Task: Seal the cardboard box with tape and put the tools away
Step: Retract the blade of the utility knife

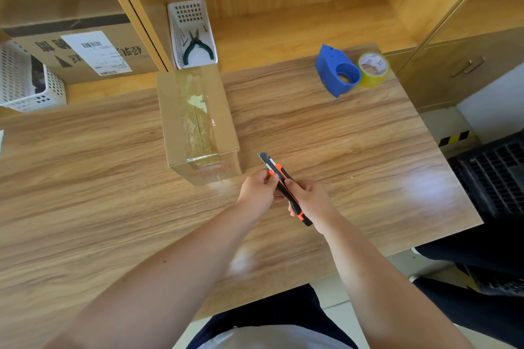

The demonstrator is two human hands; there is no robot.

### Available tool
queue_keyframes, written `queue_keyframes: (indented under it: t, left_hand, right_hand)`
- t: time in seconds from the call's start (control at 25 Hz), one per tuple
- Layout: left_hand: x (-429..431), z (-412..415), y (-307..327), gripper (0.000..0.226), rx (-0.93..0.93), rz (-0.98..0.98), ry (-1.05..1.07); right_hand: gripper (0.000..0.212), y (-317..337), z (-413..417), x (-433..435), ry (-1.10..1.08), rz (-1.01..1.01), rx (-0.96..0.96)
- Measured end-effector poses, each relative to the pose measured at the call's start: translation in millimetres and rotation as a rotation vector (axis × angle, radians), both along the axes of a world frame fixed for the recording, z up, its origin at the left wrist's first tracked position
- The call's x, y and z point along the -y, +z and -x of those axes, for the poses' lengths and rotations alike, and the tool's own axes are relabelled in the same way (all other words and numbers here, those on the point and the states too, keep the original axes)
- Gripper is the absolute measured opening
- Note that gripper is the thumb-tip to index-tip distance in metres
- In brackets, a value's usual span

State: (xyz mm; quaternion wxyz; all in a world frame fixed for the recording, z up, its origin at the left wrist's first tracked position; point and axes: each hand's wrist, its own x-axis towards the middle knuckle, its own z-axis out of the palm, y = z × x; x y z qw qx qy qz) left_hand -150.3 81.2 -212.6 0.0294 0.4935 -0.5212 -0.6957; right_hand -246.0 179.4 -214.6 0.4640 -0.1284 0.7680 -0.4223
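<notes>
A small cardboard box (pixel 195 122) stands on the wooden table (pixel 354 136), its flaps down and shiny clear tape along the top seam. Just right of its near corner, both hands hold an orange and black utility knife (pixel 283 178) with its blade out and pointing away from me. My right hand (pixel 310 201) grips the handle. My left hand (pixel 259 191) pinches the front of the knife at the slider. A blue tape dispenser (pixel 336 71) and a roll of clear tape (pixel 373 68) sit at the far right of the table.
A white basket (pixel 181 17) with green-handled pliers (pixel 197 47) stands behind the box on the shelf ledge. A larger labelled carton (pixel 85 51) and another white basket (pixel 17 79) are at the far left. A black crate (pixel 496 173) sits beyond the table's right edge.
</notes>
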Motion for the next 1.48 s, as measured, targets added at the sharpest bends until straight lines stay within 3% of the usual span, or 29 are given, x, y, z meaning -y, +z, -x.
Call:
queue_keyframes:
  t: [1.0, 1.48]
  left_hand:
    - [31.6, 76.3, 10.5, 0.027, 0.019, -0.073, 0.078]
    - [54.6, 120.1, 8.4, 0.027, 0.051, -0.069, 0.115]
  right_hand:
    - [0.028, 5.9, 70.9, 27.2, -0.002, 0.044, 0.021]
    - [0.021, -4.5, 105.6, 42.0, 0.071, 0.12, 0.121]
